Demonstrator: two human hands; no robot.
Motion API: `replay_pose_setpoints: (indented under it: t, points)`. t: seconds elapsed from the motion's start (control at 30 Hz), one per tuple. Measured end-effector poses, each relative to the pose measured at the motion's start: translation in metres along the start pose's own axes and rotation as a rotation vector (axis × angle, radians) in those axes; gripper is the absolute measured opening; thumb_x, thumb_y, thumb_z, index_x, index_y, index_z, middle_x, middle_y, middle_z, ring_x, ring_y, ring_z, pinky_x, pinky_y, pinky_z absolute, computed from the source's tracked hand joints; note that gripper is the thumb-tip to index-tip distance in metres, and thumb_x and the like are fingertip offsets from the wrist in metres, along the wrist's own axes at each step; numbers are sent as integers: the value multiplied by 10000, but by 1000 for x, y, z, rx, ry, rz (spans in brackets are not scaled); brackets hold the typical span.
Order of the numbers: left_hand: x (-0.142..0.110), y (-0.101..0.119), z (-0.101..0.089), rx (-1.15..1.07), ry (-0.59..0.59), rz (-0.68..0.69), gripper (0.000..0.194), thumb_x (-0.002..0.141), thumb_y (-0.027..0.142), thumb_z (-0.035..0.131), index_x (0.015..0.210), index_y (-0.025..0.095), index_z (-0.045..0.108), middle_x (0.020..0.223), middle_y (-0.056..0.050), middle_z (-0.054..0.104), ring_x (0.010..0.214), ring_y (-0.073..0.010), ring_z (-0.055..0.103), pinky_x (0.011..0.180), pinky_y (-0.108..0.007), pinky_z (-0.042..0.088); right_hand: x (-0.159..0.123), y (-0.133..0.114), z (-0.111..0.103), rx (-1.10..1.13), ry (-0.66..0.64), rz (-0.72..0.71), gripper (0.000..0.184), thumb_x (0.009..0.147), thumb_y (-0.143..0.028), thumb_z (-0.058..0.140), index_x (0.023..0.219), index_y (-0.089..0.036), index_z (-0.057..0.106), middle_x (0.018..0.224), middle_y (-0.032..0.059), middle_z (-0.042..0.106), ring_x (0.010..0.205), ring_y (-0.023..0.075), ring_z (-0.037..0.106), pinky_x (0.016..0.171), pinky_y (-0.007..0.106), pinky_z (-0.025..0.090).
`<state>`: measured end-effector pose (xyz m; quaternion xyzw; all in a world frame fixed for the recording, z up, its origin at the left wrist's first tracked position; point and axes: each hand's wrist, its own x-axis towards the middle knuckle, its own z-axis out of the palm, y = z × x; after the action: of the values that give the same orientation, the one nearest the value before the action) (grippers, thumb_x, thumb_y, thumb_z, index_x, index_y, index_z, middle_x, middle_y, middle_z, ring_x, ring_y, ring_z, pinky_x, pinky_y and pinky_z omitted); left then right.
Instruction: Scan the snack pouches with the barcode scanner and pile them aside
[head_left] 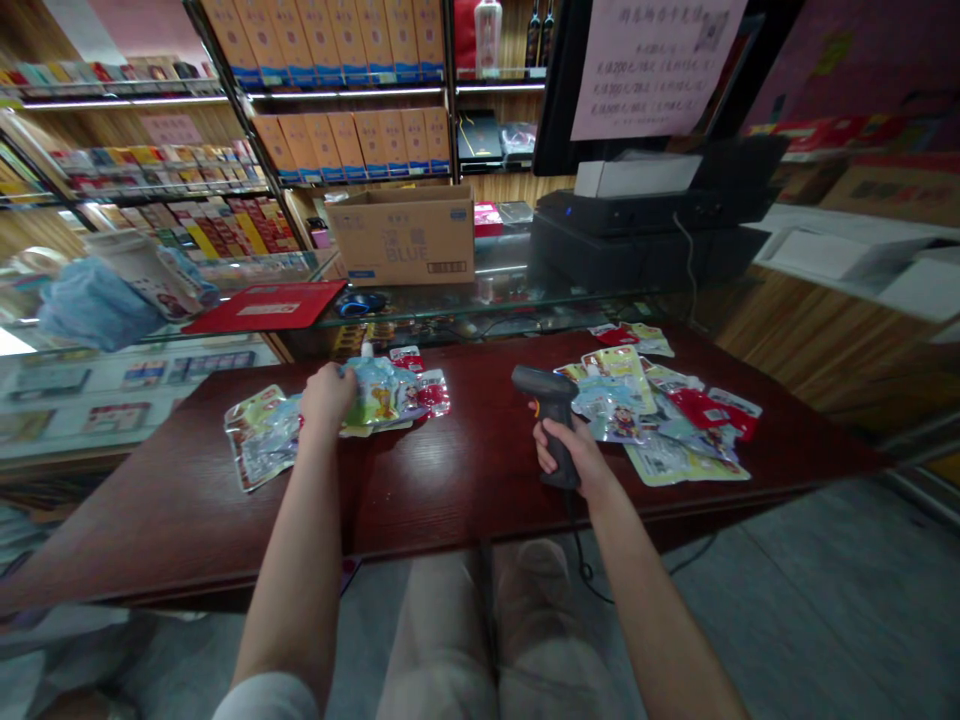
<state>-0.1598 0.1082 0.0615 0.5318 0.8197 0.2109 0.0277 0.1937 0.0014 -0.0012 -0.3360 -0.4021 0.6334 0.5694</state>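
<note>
My right hand (568,448) is wrapped round the grip of a dark grey barcode scanner (556,392), its head pointing left over the table. A cable runs down from its handle. My left hand (328,398) is closed at the edge of a light blue spouted pouch (373,388) with a white cap, in the left pile. Its fingertips are partly hidden. Left of that hand lies a yellowish, shiny pouch (255,430); red-ended packets (433,393) lie to the right. Beyond the scanner, a second pile of pouches (613,405) spreads over the right side of the table.
The dark red wooden table (442,480) meets a glass counter at the back. On the counter are a cardboard box (401,238), a red folder (270,306), a mouse (361,302) and a black till machine (622,240) below a monitor. Stocked shelves stand behind.
</note>
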Motion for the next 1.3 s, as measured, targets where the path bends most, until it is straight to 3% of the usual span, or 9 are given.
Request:
replay_pose_setpoints:
  t: [0.13, 0.23, 0.4, 0.53, 0.67, 0.83, 1.0, 1.2, 1.3]
  points:
    - [-8, -3, 6, 69, -18, 48, 414, 912, 279, 446, 1207, 84, 661, 1216, -267, 677, 1146, -390, 641, 934, -448, 497, 1, 2, -1, -3, 5, -6, 415, 771, -396, 744, 1101, -202, 582, 619, -87, 535, 345, 53, 418, 366, 207, 327]
    - [-18, 4, 11, 122, 80, 82, 460, 914, 251, 425, 1281, 43, 608, 1261, -298, 624, 1171, -410, 610, 970, -471, 471, 0, 2, -1, -7, 9, -12, 414, 782, -395, 735, 1112, -199, 579, 625, -85, 537, 346, 51, 418, 367, 207, 329]
    - [-29, 17, 8, 134, 177, 165, 427, 911, 224, 415, 1263, 99, 621, 1293, -269, 589, 1208, -434, 541, 965, -511, 446, -1, 0, -1, -4, 7, -7, 422, 778, -397, 737, 1115, -197, 582, 623, -85, 535, 346, 52, 421, 369, 206, 330]
    - [-39, 37, 5, 105, 212, 267, 387, 921, 245, 432, 1228, 135, 641, 1306, -232, 586, 1199, -424, 522, 972, -526, 422, -1, 1, -1, 16, 1, -10, 431, 771, -399, 740, 1117, -200, 577, 624, -86, 536, 345, 52, 423, 369, 205, 330]
    - [-58, 72, 16, 45, 181, 480, 329, 945, 232, 428, 1167, 153, 658, 1245, -187, 624, 1168, -374, 539, 980, -493, 415, -4, -3, -3, 21, 27, -44, 433, 776, -406, 732, 1124, -206, 569, 618, -93, 526, 339, 49, 413, 364, 199, 316]
    - [-95, 131, 48, -72, -41, 811, 264, 959, 208, 452, 1122, 196, 660, 1175, -116, 667, 1123, -299, 572, 962, -440, 435, -17, -20, -21, -20, 84, -88, 366, 814, -390, 726, 1092, -222, 556, 647, -82, 543, 367, 55, 440, 382, 205, 343]
    - [-135, 196, 83, -225, -295, 981, 271, 990, 284, 459, 1152, 173, 645, 1194, -116, 683, 1119, -248, 623, 981, -379, 460, -33, -39, -54, -41, 217, -166, 306, 801, -396, 745, 962, -224, 548, 632, -77, 530, 360, 52, 423, 375, 208, 341]
    - [-162, 246, 113, -181, -574, 824, 624, 908, 618, 541, 1264, 111, 609, 1240, -217, 694, 1144, -365, 662, 949, -433, 498, -51, -53, -77, -64, 290, -202, 296, 799, -401, 750, 862, -221, 523, 640, -64, 531, 361, 50, 416, 368, 212, 341]
    - [-161, 251, 129, -269, -651, 740, 741, 801, 608, 692, 1308, 81, 572, 1267, -254, 678, 1167, -407, 650, 951, -467, 503, -58, -55, -82, -71, 299, -193, 303, 798, -402, 750, 885, -225, 519, 649, -64, 530, 366, 50, 414, 369, 214, 343]
